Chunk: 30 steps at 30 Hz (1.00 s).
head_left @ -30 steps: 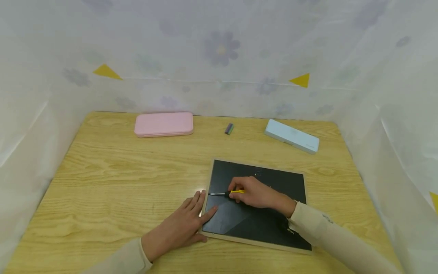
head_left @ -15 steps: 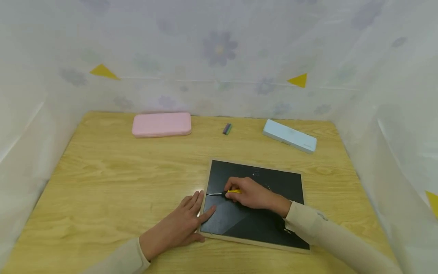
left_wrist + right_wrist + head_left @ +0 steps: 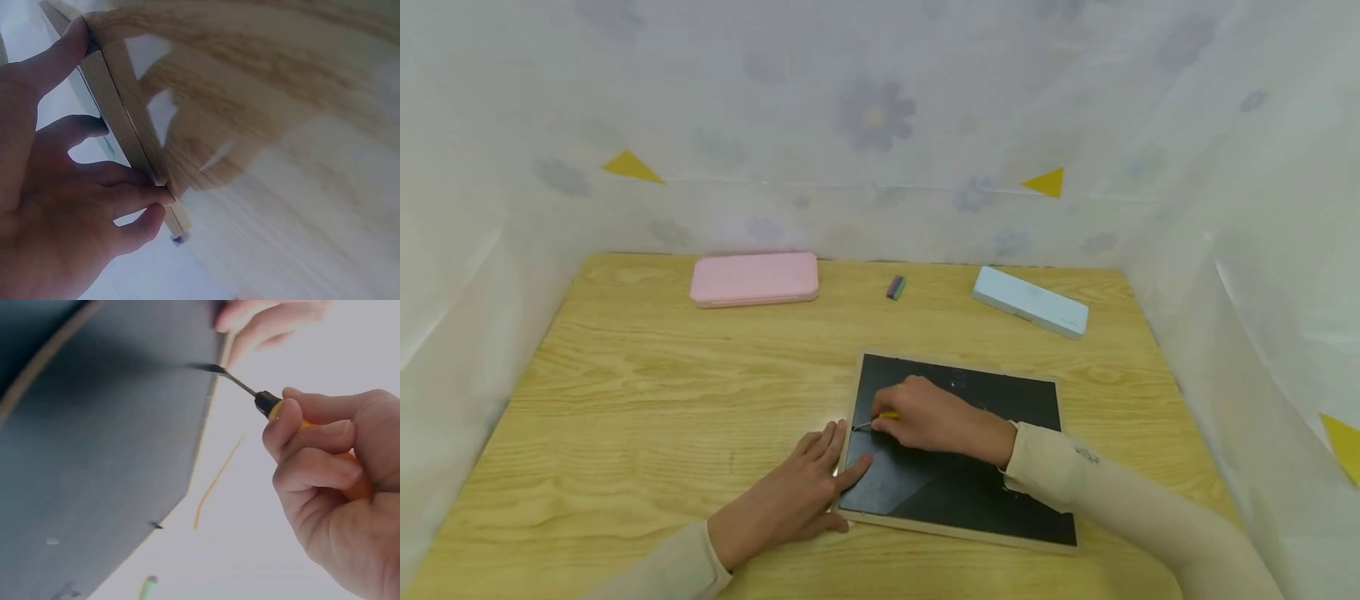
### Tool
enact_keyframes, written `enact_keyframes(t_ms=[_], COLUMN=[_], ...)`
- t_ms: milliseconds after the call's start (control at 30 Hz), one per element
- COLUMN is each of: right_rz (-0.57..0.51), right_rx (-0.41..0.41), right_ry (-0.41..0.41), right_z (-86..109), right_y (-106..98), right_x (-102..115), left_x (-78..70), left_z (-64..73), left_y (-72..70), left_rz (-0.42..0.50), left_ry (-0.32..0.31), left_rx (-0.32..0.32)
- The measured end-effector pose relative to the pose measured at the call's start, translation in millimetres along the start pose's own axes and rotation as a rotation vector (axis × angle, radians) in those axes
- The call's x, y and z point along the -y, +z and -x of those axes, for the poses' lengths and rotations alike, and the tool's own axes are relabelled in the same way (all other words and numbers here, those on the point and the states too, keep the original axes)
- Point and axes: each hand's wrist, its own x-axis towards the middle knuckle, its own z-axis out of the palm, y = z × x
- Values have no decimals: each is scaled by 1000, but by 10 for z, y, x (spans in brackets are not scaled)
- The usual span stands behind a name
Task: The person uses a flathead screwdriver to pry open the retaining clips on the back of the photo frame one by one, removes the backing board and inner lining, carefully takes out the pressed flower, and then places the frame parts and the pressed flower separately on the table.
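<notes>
Gripping with my right hand [image 3: 928,417], fingers curled round its yellow-and-black handle, I hold a screwdriver [image 3: 267,404] above the left part of a black panel [image 3: 925,487]; its tip lies at the left edge, beside a small dark tab [image 3: 203,365]. My left hand [image 3: 801,487] grasps nothing: its fingers are spread along that same edge, the index finger reaching onto the black surface and the thumb at the near corner. The panel, bordered by a pale wooden frame [image 3: 962,532], lies flat on the wood-grain table [image 3: 685,417], right of centre. Beyond it, well apart, lie a light blue case [image 3: 1030,302], set obliquely at right; a small purple-and-green object [image 3: 896,287], midway; and a pink case [image 3: 755,279], at left. Behind rises a pale flowered sheet [image 3: 820,100] bearing yellow triangles [image 3: 1045,182].
</notes>
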Motion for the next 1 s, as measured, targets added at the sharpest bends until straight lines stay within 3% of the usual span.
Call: enact_keyframes(t_ms=[467, 667, 833, 1000], right_rz=[114, 189, 201, 143], right_rx=[152, 164, 153, 168], right_ry=[39, 57, 38, 85], right_z=[-339, -466, -517, -503], right_y=[-168, -156, -137, -165], right_x=[374, 551, 634, 578], left_x=[35, 34, 30, 39], left_z=[-8, -1, 0, -21], left_y=[58, 38, 35, 23], left_rz=[-16, 6, 1, -37], left_ry=[28, 22, 34, 34], left_rx=[-27, -8, -37, -31])
